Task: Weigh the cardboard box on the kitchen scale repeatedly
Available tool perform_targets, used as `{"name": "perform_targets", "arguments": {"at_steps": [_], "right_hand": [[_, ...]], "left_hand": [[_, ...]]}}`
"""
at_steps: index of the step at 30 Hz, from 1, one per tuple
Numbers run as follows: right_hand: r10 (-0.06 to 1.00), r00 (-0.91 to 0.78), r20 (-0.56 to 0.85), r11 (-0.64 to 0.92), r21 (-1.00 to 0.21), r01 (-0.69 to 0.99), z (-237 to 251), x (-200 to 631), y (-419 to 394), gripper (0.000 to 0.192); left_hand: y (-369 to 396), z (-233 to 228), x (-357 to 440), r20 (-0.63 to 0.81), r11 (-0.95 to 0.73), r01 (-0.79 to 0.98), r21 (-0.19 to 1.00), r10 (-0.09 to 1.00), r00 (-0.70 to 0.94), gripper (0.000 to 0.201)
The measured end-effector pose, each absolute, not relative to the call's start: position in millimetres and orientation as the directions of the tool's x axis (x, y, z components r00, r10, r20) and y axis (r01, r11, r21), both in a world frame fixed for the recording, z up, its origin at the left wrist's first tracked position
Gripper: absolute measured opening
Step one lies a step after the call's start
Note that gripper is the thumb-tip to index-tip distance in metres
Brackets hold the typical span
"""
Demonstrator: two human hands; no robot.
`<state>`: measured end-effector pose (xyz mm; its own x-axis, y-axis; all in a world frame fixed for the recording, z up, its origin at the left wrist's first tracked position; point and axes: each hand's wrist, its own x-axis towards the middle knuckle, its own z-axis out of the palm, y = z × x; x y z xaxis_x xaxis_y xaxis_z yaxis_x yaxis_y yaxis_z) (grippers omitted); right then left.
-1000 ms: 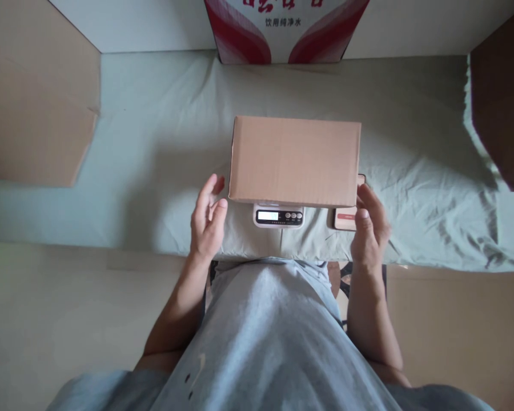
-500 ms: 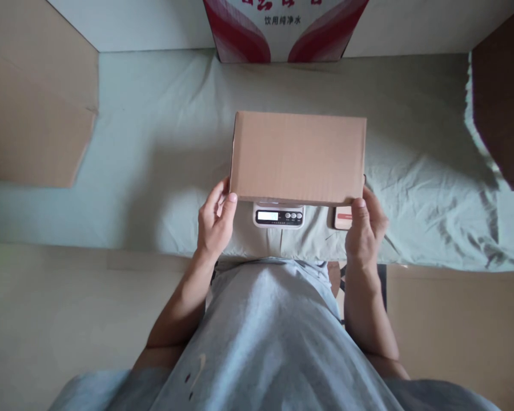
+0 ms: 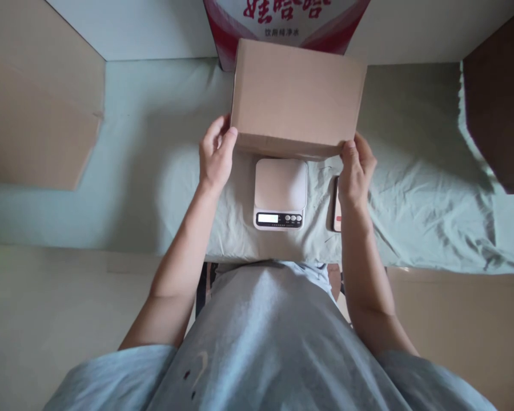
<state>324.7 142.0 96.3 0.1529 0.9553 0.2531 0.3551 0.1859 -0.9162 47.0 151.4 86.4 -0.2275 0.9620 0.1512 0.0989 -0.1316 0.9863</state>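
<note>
The left hand (image 3: 216,154) grips the box (image 3: 297,97) at its near-left corner, the right hand (image 3: 356,174) at its near-right; held there beyond the scale (image 3: 280,185), it could tip if either side slipped. Around: a tan carton (image 3: 38,114), a printed carton (image 3: 282,17) possibly blocking behind, a phone (image 3: 337,208) partly hidden by the right hand, a brown carton (image 3: 501,114).

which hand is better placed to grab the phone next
Probably the right hand: it is nearer the phone, while the left hand is across the scale. Both hold the box.
</note>
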Motion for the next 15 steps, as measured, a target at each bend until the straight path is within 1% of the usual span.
{"name": "perform_targets", "arguments": {"at_steps": [3, 6, 10, 15], "right_hand": [[0.966, 0.136, 0.218, 0.163, -0.931, 0.327, 92.2, 320.8, 147.3, 0.044], [0.968, 0.133, 0.211, 0.161, -0.937, 0.31, 91.8, 319.0, 149.6, 0.043], [0.977, 0.13, 0.169, 0.118, -0.935, 0.333, 90.8, 319.2, 152.7, 0.04], [0.974, 0.137, 0.181, 0.124, -0.929, 0.349, 84.2, 320.5, 157.5, 0.041]], "left_hand": [[157.2, 72.7, 45.7, 0.126, -0.106, 0.093, 0.99, 0.964, -0.236, 0.054], [157.3, 63.5, 45.5, 0.099, -0.081, 0.082, 0.993, 0.964, -0.248, 0.06], [159.7, 54.6, 45.6, 0.068, -0.053, 0.066, 0.996, 0.962, -0.264, 0.069], [163.4, 48.9, 47.2, 0.052, -0.036, 0.064, 0.997, 0.965, -0.259, 0.07]]}}
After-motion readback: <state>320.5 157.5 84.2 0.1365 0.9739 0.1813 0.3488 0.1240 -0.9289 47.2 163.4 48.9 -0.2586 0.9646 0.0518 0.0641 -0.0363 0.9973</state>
